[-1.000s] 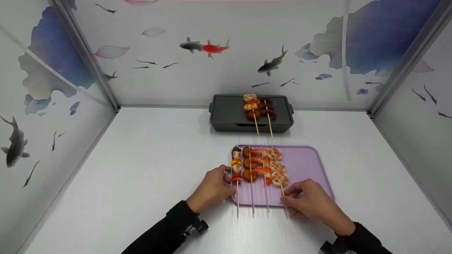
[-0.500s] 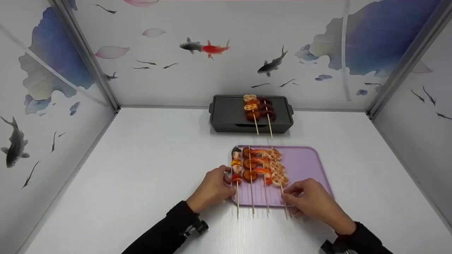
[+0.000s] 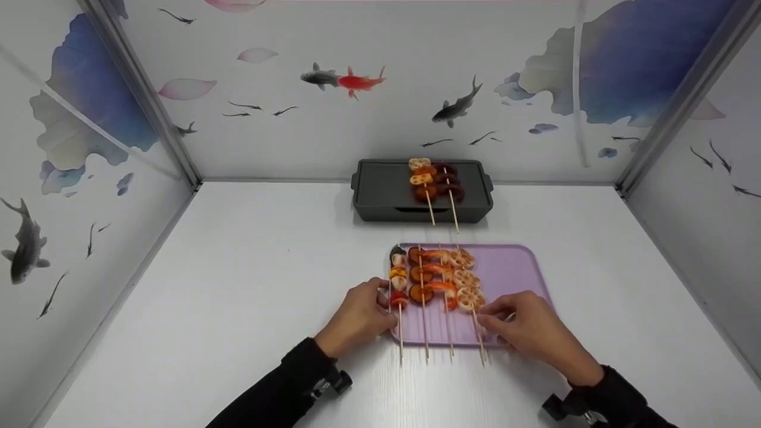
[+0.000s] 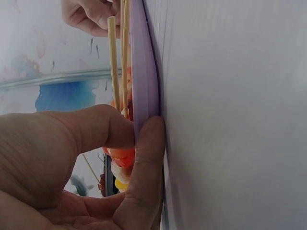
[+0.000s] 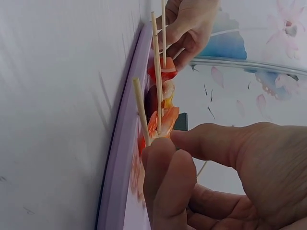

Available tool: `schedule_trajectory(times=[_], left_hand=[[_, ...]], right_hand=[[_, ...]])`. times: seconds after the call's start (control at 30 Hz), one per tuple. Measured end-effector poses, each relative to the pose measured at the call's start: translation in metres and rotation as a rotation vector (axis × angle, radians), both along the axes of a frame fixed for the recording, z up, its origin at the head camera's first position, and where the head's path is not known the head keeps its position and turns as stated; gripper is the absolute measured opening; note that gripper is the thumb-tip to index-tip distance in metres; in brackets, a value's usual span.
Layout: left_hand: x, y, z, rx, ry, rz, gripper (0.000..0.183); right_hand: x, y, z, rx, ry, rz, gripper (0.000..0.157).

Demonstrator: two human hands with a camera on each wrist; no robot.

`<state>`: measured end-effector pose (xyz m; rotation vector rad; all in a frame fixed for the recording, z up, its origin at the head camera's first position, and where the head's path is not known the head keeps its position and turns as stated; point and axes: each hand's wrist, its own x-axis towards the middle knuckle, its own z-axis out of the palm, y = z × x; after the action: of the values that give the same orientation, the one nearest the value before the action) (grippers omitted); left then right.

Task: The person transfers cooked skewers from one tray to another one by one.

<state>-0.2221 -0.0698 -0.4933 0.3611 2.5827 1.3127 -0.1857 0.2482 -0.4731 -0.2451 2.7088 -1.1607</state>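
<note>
My left hand (image 3: 359, 315) pinches the left rim of a lilac tray (image 3: 514, 273); in the left wrist view the thumb lies over the rim (image 4: 145, 81) and a finger lies under it. My right hand (image 3: 526, 327) pinches the stick of a lotus root skewer (image 3: 469, 299), the rightmost on the tray. Left of it lie a shrimp skewer (image 3: 441, 288), a mushroom skewer (image 3: 421, 295) and a mixed vegetable skewer (image 3: 399, 284) beside my left fingers. Stick ends overhang the tray's near edge. Right fingertips partly hide the stick in the right wrist view.
Behind the tray stands a dark grey grill (image 3: 380, 187) against the back wall. On it rest a skewer with lotus root slices (image 3: 422, 179) and a dark red-brown skewer (image 3: 450, 178), their sticks jutting over its front. Patterned panels enclose the white table (image 3: 238, 255).
My right hand has shifted slightly up the lotus root skewer's stick, towards the food. The left hand stays at the tray's rim, and the skewers lie almost as before.
</note>
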Motion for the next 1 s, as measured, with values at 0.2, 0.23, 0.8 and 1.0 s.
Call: schedule_trajectory(times=[0.2, 0.23, 0.8, 1.0], left_hand=[[-0.001, -0.001, 0.000, -0.020, 0.005, 0.006, 0.066], [-0.001, -0.001, 0.000, -0.022, 0.003, 0.006, 0.066], [0.001, -0.002, 0.001, 0.000, 0.019, -0.009, 0.063], [0.000, -0.001, -0.001, 0.022, 0.014, -0.011, 0.063]], right_hand=[[-0.008, 0.003, 0.006, 0.041, 0.051, -0.023, 0.022], [-0.010, 0.004, 0.007, 0.041, 0.065, -0.023, 0.025], [-0.037, 0.008, 0.028, 0.039, 0.146, -0.057, 0.041], [-0.050, 0.008, 0.036, 0.028, 0.160, -0.067, 0.044]])
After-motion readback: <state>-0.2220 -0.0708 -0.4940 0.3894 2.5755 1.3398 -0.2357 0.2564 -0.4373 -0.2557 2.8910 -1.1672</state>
